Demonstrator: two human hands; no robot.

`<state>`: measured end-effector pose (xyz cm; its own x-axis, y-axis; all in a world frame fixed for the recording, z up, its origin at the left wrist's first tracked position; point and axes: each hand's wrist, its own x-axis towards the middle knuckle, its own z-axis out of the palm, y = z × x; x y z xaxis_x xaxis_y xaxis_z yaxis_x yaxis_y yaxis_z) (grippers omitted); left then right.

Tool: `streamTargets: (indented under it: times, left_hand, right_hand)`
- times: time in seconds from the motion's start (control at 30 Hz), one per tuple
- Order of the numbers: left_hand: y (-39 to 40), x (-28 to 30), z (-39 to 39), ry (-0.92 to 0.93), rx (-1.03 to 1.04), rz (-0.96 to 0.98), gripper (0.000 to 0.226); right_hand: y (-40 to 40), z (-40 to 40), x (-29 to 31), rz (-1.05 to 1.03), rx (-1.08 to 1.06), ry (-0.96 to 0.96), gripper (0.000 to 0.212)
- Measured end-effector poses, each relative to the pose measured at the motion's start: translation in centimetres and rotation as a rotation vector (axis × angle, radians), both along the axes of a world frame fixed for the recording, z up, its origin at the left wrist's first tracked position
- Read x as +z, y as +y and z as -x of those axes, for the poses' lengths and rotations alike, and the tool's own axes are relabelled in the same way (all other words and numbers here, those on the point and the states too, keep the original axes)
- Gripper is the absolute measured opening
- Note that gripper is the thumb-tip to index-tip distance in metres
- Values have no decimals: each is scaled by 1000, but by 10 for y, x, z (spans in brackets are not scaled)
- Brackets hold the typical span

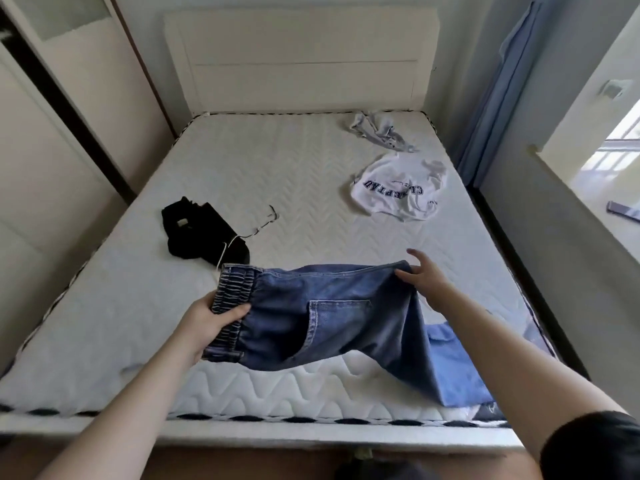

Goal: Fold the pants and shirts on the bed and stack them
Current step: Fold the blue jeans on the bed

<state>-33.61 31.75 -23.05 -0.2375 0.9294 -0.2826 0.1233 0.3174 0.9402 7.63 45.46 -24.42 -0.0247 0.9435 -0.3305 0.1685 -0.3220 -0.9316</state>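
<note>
The left hand [211, 320] grips the elastic waistband of the denim pants [322, 317], thumb over the top and fingers curled beneath. The right hand [424, 280] pinches the far fold edge of the same pants with the thumb under the cloth; its other fingers are spread and raised. The pants hang between the 2 hands above the near part of the bed [277, 161], long axis running left to right, with the leg end drooping off to the right onto a light blue garment [457, 362]. In my judgement the next fold turns on that trailing leg, which lies nearer the right hand. Unfolded items lie well apart: a black garment [201, 233], a white printed shirt [398, 188], a grey garment [377, 131].
</note>
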Motion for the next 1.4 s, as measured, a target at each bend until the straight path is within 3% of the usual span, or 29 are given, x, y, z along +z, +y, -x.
streamTargets:
  times: [0.27,0.5,0.7,0.93,1.17,1.4]
  left_hand:
    - [-20,-48,43,-39,210,168,51]
    - [-43,-81,94,-50,416,258,50]
    - [-42,-112,148,-98,474,329,38]
    - [-8,-165,245,-56,401,428,33]
    - [34,-235,330,77,301,471,43]
    - [73,-309,396,191,205,584,46]
  right_hand:
    - [51,69,-49,-14,357,-172,33]
    - [81,162,-95,17,600,-278,33]
    - [98,239,-126,4,650,-434,39]
    - [128,329,-172,-8,670,-731,23]
    - [157,406,-234,120,606,-709,16]
    - [190,461,-297,123,530,-704,11]
